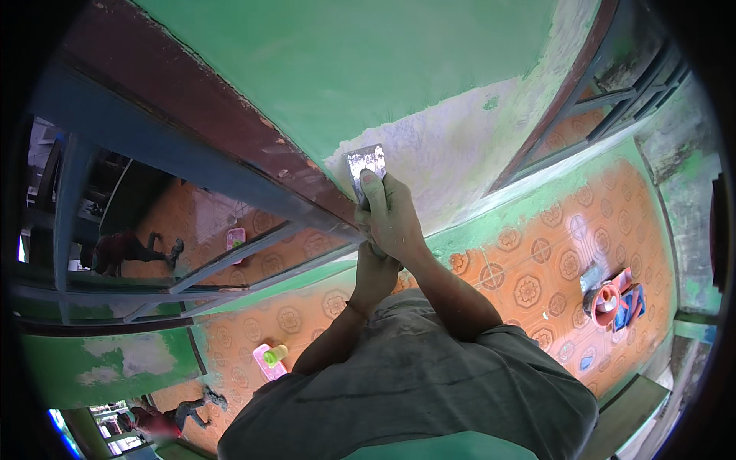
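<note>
A wide-bladed scraper (366, 159) has its pale-smeared metal blade against the wall, at the left border of a scraped patch. My right hand (395, 218) is closed around its handle, with the thumb stretched up to the base of the blade. Just below, my left hand (376, 274) is closed on the lower end of the handle, its fingers partly hidden. Green paint (368, 69) covers the upper wall. The bared patch (452, 146) is whitish to lilac, with a ragged upper border.
A brown frame (222, 119) and glass panes stand close on the left; another window is at right. On the patterned orange tile floor (529, 291) are a red bucket (603, 307) and a pink tray (267, 363) with a yellow-green container (275, 354). Another person (157, 420) appears lower left.
</note>
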The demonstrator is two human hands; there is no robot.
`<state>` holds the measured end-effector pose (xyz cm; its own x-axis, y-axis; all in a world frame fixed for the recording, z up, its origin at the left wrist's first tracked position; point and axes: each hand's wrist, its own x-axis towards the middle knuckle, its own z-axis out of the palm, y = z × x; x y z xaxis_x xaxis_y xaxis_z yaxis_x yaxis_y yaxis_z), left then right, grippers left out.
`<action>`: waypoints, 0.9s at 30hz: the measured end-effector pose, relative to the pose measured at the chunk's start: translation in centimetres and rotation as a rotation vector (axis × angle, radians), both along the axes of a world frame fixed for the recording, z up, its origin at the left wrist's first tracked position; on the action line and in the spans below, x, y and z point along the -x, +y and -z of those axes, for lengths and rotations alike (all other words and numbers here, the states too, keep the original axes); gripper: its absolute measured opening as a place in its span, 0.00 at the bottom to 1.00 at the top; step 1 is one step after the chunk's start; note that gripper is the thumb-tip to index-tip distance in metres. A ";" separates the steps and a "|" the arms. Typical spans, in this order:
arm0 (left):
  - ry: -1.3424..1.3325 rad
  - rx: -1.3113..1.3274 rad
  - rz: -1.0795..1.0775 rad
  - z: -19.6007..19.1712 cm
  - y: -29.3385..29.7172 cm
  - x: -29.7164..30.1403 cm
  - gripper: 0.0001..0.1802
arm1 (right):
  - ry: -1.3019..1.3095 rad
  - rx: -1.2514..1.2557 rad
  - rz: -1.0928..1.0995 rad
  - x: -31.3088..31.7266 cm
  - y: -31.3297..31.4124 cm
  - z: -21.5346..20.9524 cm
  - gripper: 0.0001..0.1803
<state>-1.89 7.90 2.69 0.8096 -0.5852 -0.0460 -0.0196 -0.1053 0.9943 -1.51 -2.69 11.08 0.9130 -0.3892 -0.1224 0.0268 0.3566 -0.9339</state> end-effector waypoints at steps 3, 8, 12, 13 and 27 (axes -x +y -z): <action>0.203 0.175 0.048 1.0 -0.1 -0.2 0.06 | -0.223 0.106 0.057 -0.1 -0.2 0.4 0.24; -0.126 0.119 0.006 0.6 -0.8 -0.3 0.05 | -0.115 0.048 0.071 -0.2 -0.4 1.1 0.23; -0.074 0.145 -0.022 -0.5 -1.1 0.4 0.05 | -0.130 0.152 0.095 -0.1 0.1 1.1 0.23; -0.058 0.096 -0.003 -0.8 -1.2 0.4 0.04 | -0.147 0.180 0.156 -0.1 0.1 0.8 0.23; -0.120 0.081 0.013 0.3 -0.5 -0.2 0.11 | -0.082 0.166 0.080 -0.9 1.2 0.4 0.19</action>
